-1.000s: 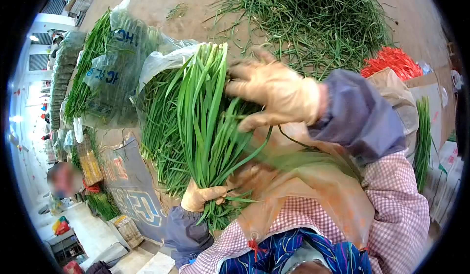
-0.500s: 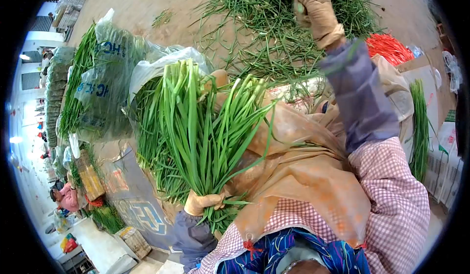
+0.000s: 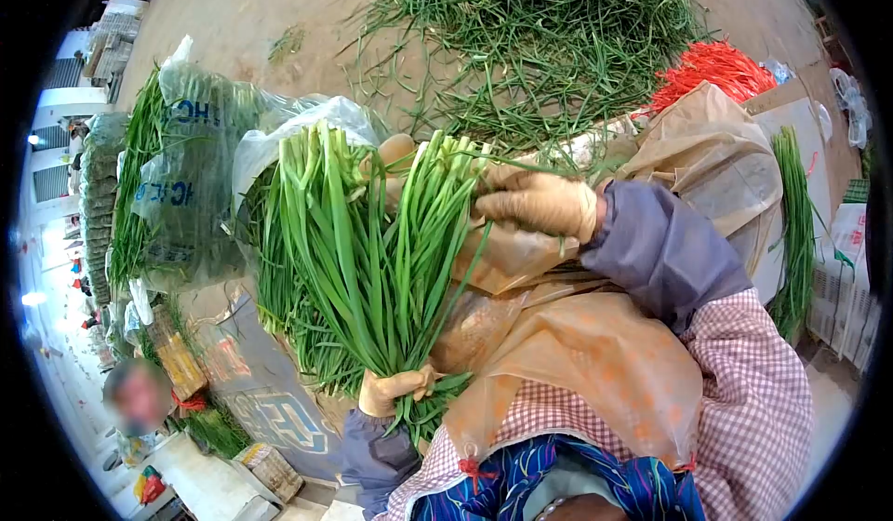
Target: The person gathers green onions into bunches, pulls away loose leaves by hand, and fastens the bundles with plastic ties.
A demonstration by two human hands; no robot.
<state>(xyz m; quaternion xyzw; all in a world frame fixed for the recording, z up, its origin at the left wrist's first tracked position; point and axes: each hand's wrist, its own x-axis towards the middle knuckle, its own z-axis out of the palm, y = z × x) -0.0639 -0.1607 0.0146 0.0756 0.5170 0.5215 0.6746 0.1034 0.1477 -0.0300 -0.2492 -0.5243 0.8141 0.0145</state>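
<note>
My left hand, in a tan glove, is closed round the leafy lower part of a bunch of garlic chives. The pale cut ends point up and fan apart into two clumps. My right hand, also gloved and slightly blurred, is at the right edge of the bunch near the stem ends. Its fingers stretch toward the stems, parted, and the tips look close to or touching them. More chives lie behind the bunch on the left. A brownish see-through apron covers my lap.
A large heap of loose green leaves lies on the floor ahead. Red ties are at the right, near a standing chive bundle. Plastic-wrapped chives stand left, above printed cardboard. Another person is at far left.
My right hand has come down and back from the leaf heap to the bunch's stem ends; the green bits in its fingers no longer show. My left hand keeps its grip.
</note>
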